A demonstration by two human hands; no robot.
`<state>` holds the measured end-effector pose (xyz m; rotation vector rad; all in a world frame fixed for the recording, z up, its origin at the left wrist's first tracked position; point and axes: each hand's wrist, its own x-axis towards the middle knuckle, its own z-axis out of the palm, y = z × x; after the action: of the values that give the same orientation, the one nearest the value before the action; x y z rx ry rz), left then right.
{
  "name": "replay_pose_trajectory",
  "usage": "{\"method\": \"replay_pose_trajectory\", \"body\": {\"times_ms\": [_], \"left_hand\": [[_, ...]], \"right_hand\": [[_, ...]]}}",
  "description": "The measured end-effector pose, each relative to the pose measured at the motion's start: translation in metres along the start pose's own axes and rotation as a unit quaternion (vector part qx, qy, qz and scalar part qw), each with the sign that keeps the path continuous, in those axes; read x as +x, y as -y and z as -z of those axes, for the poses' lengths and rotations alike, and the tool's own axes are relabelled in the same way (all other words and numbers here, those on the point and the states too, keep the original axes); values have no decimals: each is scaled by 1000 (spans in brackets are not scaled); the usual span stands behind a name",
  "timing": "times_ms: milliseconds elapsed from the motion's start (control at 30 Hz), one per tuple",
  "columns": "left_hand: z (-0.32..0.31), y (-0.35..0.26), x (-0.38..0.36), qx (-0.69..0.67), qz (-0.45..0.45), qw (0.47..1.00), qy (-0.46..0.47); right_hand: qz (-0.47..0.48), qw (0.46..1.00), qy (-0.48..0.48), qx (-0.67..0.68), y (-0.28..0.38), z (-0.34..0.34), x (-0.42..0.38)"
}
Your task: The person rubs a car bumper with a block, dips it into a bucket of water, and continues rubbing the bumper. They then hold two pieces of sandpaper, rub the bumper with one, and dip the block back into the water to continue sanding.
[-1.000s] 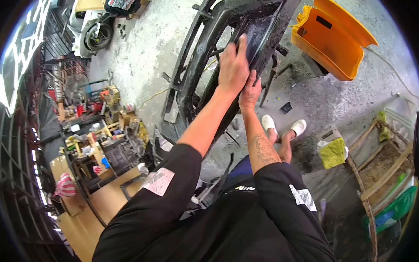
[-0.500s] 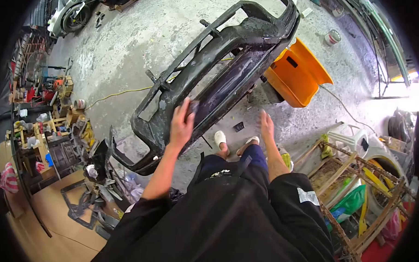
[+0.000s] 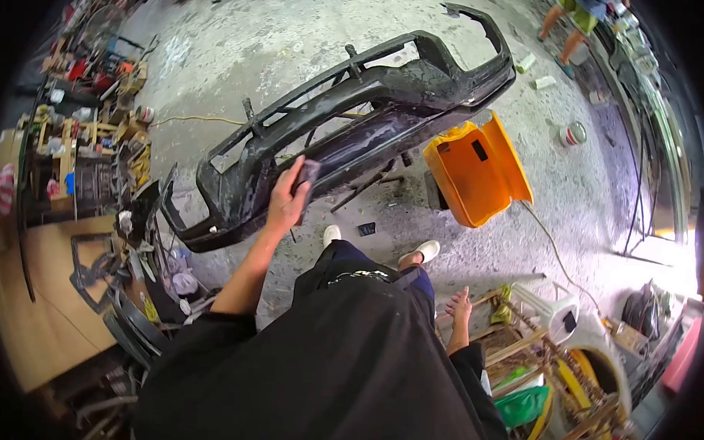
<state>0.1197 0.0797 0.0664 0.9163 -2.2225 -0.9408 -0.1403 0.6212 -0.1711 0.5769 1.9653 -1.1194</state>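
My left hand (image 3: 287, 201) is closed around a dark rectangular sanding block (image 3: 310, 177), held up at the near edge of a black car bumper (image 3: 419, 81). In this view the block overlaps the bumper's lower left section. The bumper is long, with scuffed, whitish patches along its inner channel, and sits raised off the floor. Low at my right side, my right hand (image 3: 459, 306) hangs with fingers apart and nothing in it. Beside it are rusty frames and clutter.
An orange bin (image 3: 465, 189) stands right of the bumper, with a cable (image 3: 556, 246) trailing from it. A dark flat piece (image 3: 366, 229) lies near my feet. Another person (image 3: 572, 22) stands at the far right. Workshop clutter (image 3: 76, 133) lines the left, and a white plastic stool (image 3: 547, 304) is at right.
My view has turned and my feet have moved apart. My right hand has dropped back to my side. The left hand still holds the block near the bumper. Another person has come into view.
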Motion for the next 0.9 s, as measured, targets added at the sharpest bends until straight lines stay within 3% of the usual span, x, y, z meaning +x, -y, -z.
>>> {"method": "replay_pose_trajectory", "body": {"times_ms": [67,167,233,267,333,433,600,700,800,900], "left_hand": [[-45,-36,20,-24,47,997,49],[-111,-71,41,-36,14,998,49],[-143,-94,54,-43,-19,998,51],[-162,-103,57,-33,-58,998,23],[-187,-131,62,-96,33,992,77],[-239,-144,64,-148,18,986,75],[-326,-152,73,-276,99,951,97],[-366,-155,84,-296,137,935,143],[-399,-150,92,-289,140,939,128],[-415,-139,102,-252,122,954,109]], "right_hand": [[12,999,32,15,27,23,21],[22,998,54,34,80,69,50],[101,991,82,-10,129,81,56],[102,991,84,-14,155,80,55],[152,974,145,-88,210,70,47],[208,945,236,-91,277,27,27],[217,912,348,-26,351,-50,-4],[76,910,380,147,373,-80,3],[81,930,351,67,390,-90,28],[63,930,350,87,396,-92,52]]}}
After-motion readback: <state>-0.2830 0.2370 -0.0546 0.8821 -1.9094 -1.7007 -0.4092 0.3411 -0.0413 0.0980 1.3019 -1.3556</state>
